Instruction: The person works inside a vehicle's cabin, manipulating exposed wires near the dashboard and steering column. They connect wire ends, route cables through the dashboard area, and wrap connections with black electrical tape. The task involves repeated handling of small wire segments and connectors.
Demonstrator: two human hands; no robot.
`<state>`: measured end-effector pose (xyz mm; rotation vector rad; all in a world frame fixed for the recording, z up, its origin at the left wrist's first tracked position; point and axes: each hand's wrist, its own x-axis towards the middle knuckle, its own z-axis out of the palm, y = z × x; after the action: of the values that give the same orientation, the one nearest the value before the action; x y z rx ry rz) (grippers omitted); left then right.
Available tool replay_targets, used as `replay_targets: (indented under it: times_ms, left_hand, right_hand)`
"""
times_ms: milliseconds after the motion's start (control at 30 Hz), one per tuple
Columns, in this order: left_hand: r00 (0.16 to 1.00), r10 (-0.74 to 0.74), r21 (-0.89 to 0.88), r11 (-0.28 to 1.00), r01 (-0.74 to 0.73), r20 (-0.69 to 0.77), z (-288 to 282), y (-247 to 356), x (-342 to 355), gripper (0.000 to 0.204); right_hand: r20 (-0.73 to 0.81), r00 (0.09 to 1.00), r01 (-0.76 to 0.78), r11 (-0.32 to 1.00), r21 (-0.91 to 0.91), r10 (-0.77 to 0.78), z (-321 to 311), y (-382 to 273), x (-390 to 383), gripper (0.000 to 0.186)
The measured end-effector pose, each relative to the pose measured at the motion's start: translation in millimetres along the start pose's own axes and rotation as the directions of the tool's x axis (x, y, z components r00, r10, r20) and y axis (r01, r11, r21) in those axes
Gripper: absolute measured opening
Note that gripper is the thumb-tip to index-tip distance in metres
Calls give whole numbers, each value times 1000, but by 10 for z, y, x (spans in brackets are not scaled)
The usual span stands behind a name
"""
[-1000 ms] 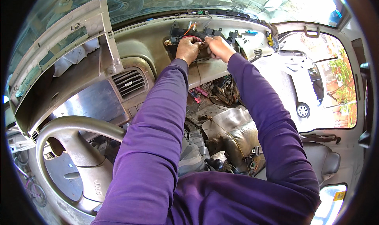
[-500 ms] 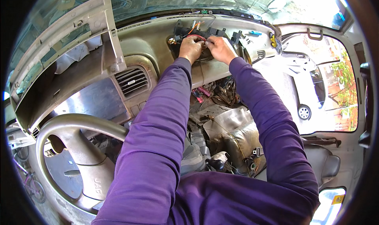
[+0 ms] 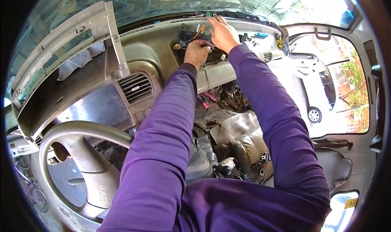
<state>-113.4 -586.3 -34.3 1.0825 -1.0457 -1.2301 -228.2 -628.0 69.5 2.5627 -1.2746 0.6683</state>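
Across the beige dashboard, the right hand has left the red wire and reaches, fingers spread, toward the windscreen, leaving the left hand (fingers pinching the wire) holding alone.

Beige dashboard, black bracket, blue tool

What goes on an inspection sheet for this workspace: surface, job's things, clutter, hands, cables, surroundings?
Surface: beige dashboard, smudged.
Job's things: black plastic part on the dashboard.
Clutter: blue item and yellow item on the dashboard's right side.
Hands: left hand holding the red wire; right hand near the windshield's lower edge, grip unclear.
Cables: orange wire beside the red one; tangled wires below.
Surroundings: steering wheel left, white car outside right.
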Motion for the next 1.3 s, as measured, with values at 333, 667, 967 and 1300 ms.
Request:
replay_targets:
  times_ms: [333,667,967,1300]
  left_hand:
    - [992,99,416,908,-58,-78,70,160,-127,25]
    - [942,127,515,855,54,-310,165,348,-353,19]
    - [988,21,301,953,26,-151,44,239,-222,25]
    - [984,122,389,919,-64,-127,45,152,-148,22]
  right_hand:
    - [289,956,-133,961,242,60,-202,258,-93,21]
    - [192,976,-164,927,336,104,-109,277,-301,23]
    - [243,942,-305,891,337,230,167,422,-392,19]
    - [325,936,-243,919,309,138,155,282,-599,26]
